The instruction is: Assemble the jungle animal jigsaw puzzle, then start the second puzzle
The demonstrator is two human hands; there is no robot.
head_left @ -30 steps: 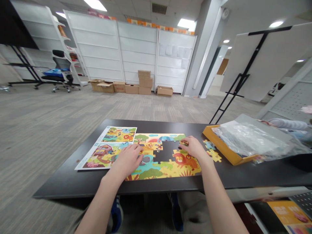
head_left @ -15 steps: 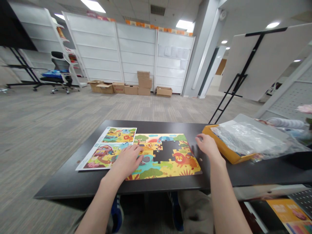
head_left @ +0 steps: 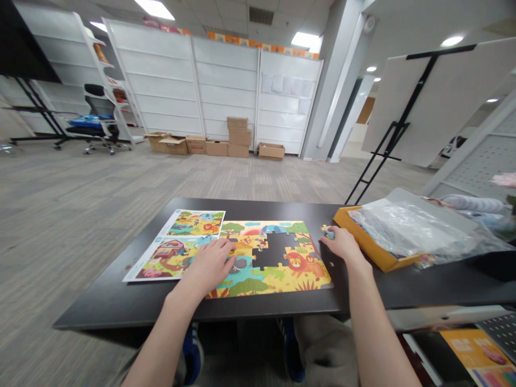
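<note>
— Which step now?
— Apparently taking up a loose puzzle section [head_left: 329, 233], mostly hidden in the narrowed grip of the right hand [head_left: 342, 245].
— And the left hand [head_left: 213, 263]?
— Laid loosely open across the left end of the puzzle [head_left: 250, 285].
— Next?
— Best carried leftward, turned to fit the gap [head_left: 277, 250] between both hands.

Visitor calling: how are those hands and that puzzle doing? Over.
Left hand over puzzle, left side. Right hand at loose puzzle piece, grip unclear. Puzzle gapped upper middle. Closest obstacle: yellow box beside right hand.
</note>
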